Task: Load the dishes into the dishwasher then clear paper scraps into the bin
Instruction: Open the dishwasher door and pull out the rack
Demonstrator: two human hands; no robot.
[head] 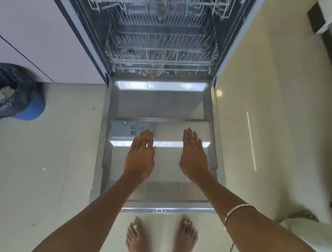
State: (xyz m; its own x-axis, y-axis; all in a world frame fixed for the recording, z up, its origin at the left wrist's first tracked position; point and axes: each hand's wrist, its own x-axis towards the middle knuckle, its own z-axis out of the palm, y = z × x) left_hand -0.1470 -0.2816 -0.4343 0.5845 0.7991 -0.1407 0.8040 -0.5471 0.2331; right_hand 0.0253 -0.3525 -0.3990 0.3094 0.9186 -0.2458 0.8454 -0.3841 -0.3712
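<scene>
Your left hand (140,158) and right hand (193,157) are both flat with fingers straight, holding nothing, stretched out over the dropped-down dishwasher door (163,109). There's a ring on your right hand and a bangle (235,213) up that forearm. Past the door, the dishwasher racks (161,50) look bare of dishes. The bin (5,91), lined with a dark bag, sits on the floor (43,163) off to your left.

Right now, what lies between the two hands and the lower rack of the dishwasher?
In the head view, only the open door lies between the left hand, the right hand and the lower rack; that stretch is bare metal.
</scene>
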